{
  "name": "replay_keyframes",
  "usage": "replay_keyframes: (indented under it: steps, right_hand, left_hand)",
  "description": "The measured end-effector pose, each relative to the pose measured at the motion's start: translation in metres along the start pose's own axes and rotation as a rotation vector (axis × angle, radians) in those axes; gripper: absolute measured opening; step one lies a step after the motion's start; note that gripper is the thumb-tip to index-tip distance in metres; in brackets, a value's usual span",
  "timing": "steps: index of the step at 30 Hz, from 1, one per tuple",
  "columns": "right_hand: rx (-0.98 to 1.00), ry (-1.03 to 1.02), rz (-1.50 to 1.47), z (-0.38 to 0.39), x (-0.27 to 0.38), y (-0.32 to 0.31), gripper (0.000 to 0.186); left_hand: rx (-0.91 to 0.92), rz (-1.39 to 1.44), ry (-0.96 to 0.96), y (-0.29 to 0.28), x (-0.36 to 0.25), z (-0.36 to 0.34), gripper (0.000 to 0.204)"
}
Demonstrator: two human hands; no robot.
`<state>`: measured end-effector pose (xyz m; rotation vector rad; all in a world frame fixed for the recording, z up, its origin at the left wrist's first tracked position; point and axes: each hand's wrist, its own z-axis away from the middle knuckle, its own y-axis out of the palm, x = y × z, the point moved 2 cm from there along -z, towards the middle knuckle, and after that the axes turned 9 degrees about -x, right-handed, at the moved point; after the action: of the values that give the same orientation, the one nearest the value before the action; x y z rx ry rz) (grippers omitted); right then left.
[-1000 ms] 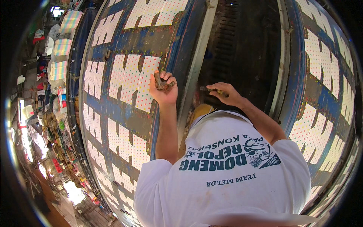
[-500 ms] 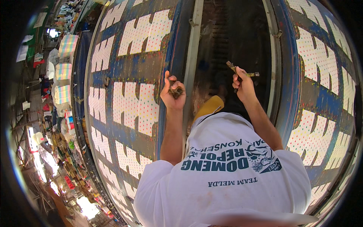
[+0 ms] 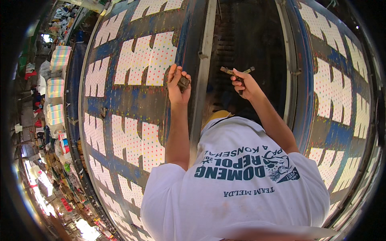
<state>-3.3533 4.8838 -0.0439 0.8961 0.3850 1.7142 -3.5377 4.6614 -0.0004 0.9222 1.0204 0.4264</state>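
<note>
Left hand (image 3: 178, 90), half curled, cups a dark, blocky object (image 3: 184, 84) near dotted white panels (image 3: 138, 60); right hand (image 3: 246, 85), fully curled, grips stained, stick-like pieces (image 3: 228, 71) over a dark gap (image 3: 257, 44) between long tables (image 3: 138, 102).

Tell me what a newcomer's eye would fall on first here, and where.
Probably the rows of white polka-dot pieces, seemingly fabric, covering the long left table and right table. Next comes the white T-shirt with dark green print, filling the lower middle. Above it, the left hand grips a dark lump and the right hand holds crossed, stick-like pieces.
</note>
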Motion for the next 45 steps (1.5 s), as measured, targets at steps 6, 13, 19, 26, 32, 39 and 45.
replay_keyframes:
  steps: [6,13,19,26,32,39,45]
  right_hand:
    - [-0.053,0.069,0.088,-0.075,0.036,0.027,0.02]
    - [-0.002,0.214,0.169,-0.106,0.043,0.032,0.019]
    - [0.029,0.356,0.102,-0.12,0.046,0.025,0.02]
    - [0.002,0.271,0.174,-0.129,0.038,0.021,0.012]
    - [0.347,-1.17,0.9,-0.128,0.027,0.029,0.033]
    - [0.633,-1.6,2.107,-0.13,0.087,0.018,0.075]
    - [0.513,-1.578,2.071,-0.109,0.091,0.016,0.077]
  left_hand:
    - [0.003,-0.935,0.123,0.001,0.003,-0.073,0.04]
    - [0.278,-1.322,0.076,0.008,0.024,-0.102,0.039]
    - [0.237,-1.374,0.045,0.011,0.031,-0.106,0.031]
    - [0.251,-1.325,0.012,0.013,0.032,-0.107,0.028]
    - [0.192,-1.43,0.192,0.014,0.041,-0.099,0.025]
    - [0.346,-1.549,0.422,0.016,0.042,-0.109,0.024]
    - [0.235,-1.153,0.4,0.024,0.033,-0.102,0.029]
